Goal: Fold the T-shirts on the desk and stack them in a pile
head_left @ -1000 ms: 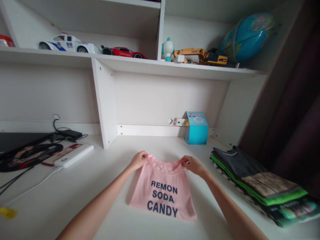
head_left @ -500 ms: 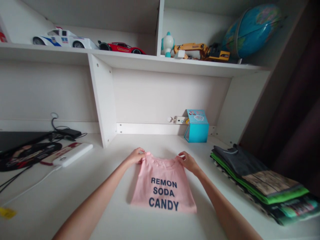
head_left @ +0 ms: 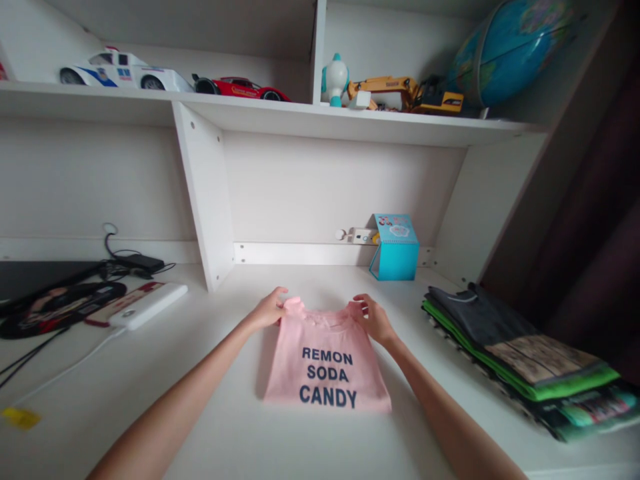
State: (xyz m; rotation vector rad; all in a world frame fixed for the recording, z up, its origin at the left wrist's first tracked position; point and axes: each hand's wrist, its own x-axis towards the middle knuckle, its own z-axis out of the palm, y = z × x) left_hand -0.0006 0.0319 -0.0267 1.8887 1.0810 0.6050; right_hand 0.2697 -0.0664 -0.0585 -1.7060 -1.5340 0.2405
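Observation:
A pink T-shirt [head_left: 325,337] lies folded on the white desk, its collar toward the back and the dark words "REMON SODA CANDY" facing up. At its upper left corner, my left hand [head_left: 270,309] pinches the cloth by the shoulder. The upper right shoulder is between the curled fingers of my right hand [head_left: 373,319]. Some fingertips are hidden behind the fabric. On the right of the desk, a stack of folded clothes [head_left: 520,353] has a grey and tan piece on top and bright green cloth under it.
A blue desk calendar [head_left: 399,260] stands at the back beside a wall socket [head_left: 363,236]. To the left lie a white power strip [head_left: 153,307], cables and a black adapter [head_left: 140,262]. The shelf above holds toy cars, a toy excavator [head_left: 405,93] and a globe [head_left: 510,57].
The shirt's shoulder corners are lifted and bunched slightly more, and its lower edge sits a little farther back. Both hands keep their places at the shoulders. The view has shifted slightly.

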